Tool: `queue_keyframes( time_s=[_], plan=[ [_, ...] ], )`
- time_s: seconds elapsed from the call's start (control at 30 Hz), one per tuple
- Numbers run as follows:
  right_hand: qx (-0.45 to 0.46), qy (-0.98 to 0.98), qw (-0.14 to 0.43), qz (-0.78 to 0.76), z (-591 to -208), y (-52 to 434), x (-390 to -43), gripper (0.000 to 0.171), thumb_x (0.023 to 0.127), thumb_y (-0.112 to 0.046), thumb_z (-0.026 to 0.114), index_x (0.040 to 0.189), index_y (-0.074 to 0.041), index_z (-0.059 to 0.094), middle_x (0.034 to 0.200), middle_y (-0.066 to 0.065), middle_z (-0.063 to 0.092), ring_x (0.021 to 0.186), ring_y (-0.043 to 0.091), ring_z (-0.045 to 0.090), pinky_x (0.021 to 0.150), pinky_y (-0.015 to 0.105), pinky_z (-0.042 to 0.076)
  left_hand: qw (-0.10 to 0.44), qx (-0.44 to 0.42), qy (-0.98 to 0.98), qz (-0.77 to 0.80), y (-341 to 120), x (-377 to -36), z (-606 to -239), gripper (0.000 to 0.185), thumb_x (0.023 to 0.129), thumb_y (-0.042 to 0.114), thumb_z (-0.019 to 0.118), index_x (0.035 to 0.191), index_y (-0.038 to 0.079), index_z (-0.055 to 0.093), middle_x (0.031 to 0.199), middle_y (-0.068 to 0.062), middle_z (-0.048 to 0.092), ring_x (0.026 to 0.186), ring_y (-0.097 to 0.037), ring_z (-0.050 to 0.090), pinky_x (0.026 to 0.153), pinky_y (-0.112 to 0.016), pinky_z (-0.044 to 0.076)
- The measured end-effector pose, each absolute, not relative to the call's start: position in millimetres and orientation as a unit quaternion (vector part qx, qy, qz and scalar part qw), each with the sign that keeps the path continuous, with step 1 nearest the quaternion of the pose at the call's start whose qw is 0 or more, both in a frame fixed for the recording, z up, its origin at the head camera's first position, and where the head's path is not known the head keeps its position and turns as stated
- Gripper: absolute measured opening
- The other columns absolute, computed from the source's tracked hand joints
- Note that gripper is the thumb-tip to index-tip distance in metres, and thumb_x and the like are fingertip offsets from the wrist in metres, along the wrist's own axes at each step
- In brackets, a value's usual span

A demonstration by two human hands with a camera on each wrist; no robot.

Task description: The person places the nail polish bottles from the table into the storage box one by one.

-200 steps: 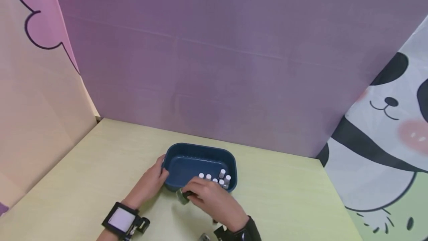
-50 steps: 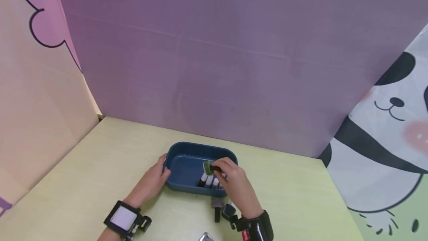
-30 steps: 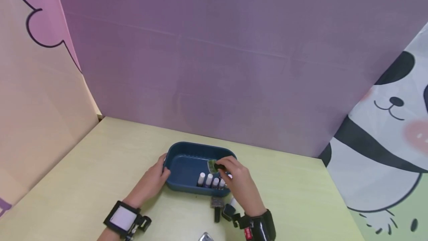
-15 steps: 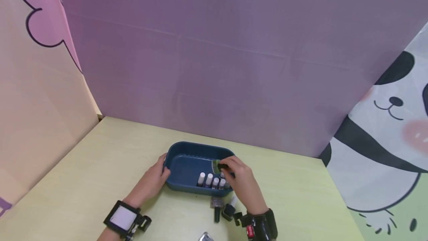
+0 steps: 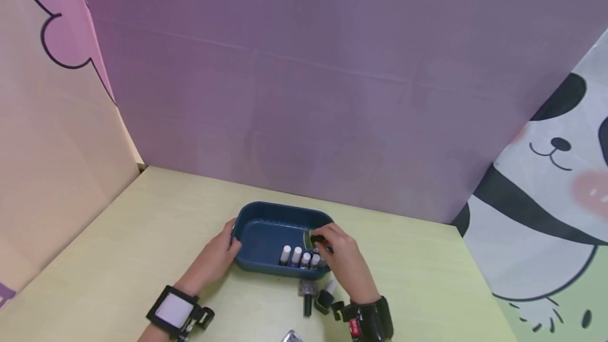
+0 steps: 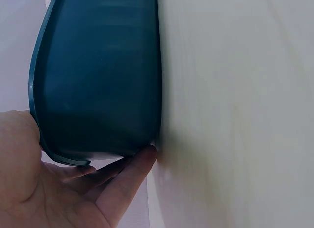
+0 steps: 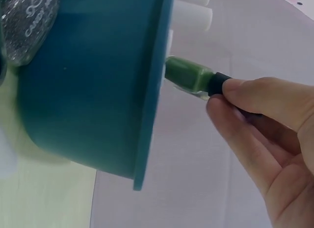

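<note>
- Blue tub (image 5: 266, 226) sits on the yellow-green worktop (image 5: 142, 236), near the middle, in front of the purple backdrop (image 5: 304, 94).
- Left hand (image 5: 216, 255) rests against the tub's left end, fingers laid loosely along the outer wall, thumb up near the rim; it steadies the tub rather than clamping it.
- Right hand (image 5: 344, 257) pinches a green bottle (image 7: 189, 76) by its black cap (image 7: 220, 85), fingers curled round the cap. The bottle is over the tub's right end, tilted, body just past the rim, not yet set down.
- Done so far, by my reading: a row of white-capped bottles (image 5: 299, 255) already stands inside the tub along the near wall.
- Left to do, as I judge it: the green bottle needs placing, and dark bottles (image 5: 315, 300) remain on the worktop just in front of the tub, by the right wrist. One glittery bottle (image 7: 27, 22) shows outside the tub wall in the right wrist view.
- Exact count of bottles outside: cannot tell, partly hidden.
</note>
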State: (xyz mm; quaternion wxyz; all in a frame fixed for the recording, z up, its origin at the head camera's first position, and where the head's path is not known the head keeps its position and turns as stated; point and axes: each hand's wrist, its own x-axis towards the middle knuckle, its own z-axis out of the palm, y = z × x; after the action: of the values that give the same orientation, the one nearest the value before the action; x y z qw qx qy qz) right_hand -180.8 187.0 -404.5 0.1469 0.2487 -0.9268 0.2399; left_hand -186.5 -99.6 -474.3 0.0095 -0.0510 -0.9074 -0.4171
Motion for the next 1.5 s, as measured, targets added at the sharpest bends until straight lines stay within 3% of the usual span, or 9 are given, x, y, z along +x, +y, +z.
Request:
queue_keyframes(
  time_s=[0.23,0.53,0.8,1.03,1.27,1.5],
  plan=[
    [0.244,-0.938,0.115,0.220,-409.4,188.3,-182.9,0.022,0.089,-0.006,0.071,0.110,-0.008,0.071,0.100,-0.001,0.064,0.084,0.010,0.065,0.071,0.020,0.054,0.016,-0.051,-0.908,-0.416,-99.3,-185.9,-475.1,0.059,0.100,0.013,0.045,0.153,-0.003,0.026,0.083,-0.007,0.053,0.073,-0.016,0.049,0.070,-0.033,0.041],
    [0.247,-0.942,0.094,0.207,-414.0,188.8,-186.5,0.021,0.088,-0.007,0.072,0.109,-0.009,0.071,0.101,0.000,0.065,0.085,0.011,0.064,0.071,0.020,0.054,0.002,-0.047,-0.905,-0.423,-99.5,-186.0,-474.3,0.060,0.101,0.014,0.044,0.155,-0.002,0.022,0.075,-0.004,0.045,0.066,-0.015,0.044,0.063,-0.030,0.037],
    [0.245,-0.943,0.101,0.200,-419.2,189.8,-189.2,0.020,0.087,-0.006,0.073,0.106,-0.011,0.072,0.103,0.000,0.066,0.090,0.012,0.061,0.074,0.023,0.054,0.004,-0.050,-0.904,-0.424,-98.8,-186.2,-473.8,0.059,0.101,0.013,0.044,0.154,-0.002,0.024,0.075,-0.006,0.047,0.065,-0.015,0.045,0.062,-0.030,0.038],
    [0.256,-0.940,0.118,0.194,-424.6,189.6,-192.0,0.019,0.086,-0.006,0.074,0.105,-0.010,0.072,0.102,0.001,0.066,0.091,0.013,0.061,0.074,0.024,0.054,0.012,-0.052,-0.903,-0.425,-98.7,-186.0,-474.2,0.058,0.101,0.012,0.045,0.154,-0.002,0.025,0.088,-0.011,0.055,0.068,-0.016,0.047,0.065,-0.031,0.039],
    [0.257,-0.942,0.116,0.184,-431.2,189.1,-194.9,0.018,0.088,-0.008,0.073,0.105,-0.011,0.072,0.103,0.000,0.066,0.094,0.014,0.061,0.078,0.026,0.054,-0.001,-0.052,-0.901,-0.430,-98.9,-185.4,-473.5,0.060,0.101,0.013,0.044,0.155,-0.002,0.022,0.071,-0.002,0.041,0.061,-0.014,0.042,0.057,-0.028,0.035],
    [0.249,-0.941,0.123,0.191,-434.2,187.5,-196.8,0.019,0.087,-0.007,0.074,0.105,-0.011,0.072,0.099,0.000,0.066,0.088,0.012,0.061,0.074,0.025,0.054,-0.001,-0.051,-0.902,-0.428,-99.5,-185.5,-473.0,0.060,0.101,0.014,0.044,0.155,-0.002,0.022,0.069,-0.001,0.039,0.061,-0.014,0.042,0.057,-0.028,0.036]
  ],
)
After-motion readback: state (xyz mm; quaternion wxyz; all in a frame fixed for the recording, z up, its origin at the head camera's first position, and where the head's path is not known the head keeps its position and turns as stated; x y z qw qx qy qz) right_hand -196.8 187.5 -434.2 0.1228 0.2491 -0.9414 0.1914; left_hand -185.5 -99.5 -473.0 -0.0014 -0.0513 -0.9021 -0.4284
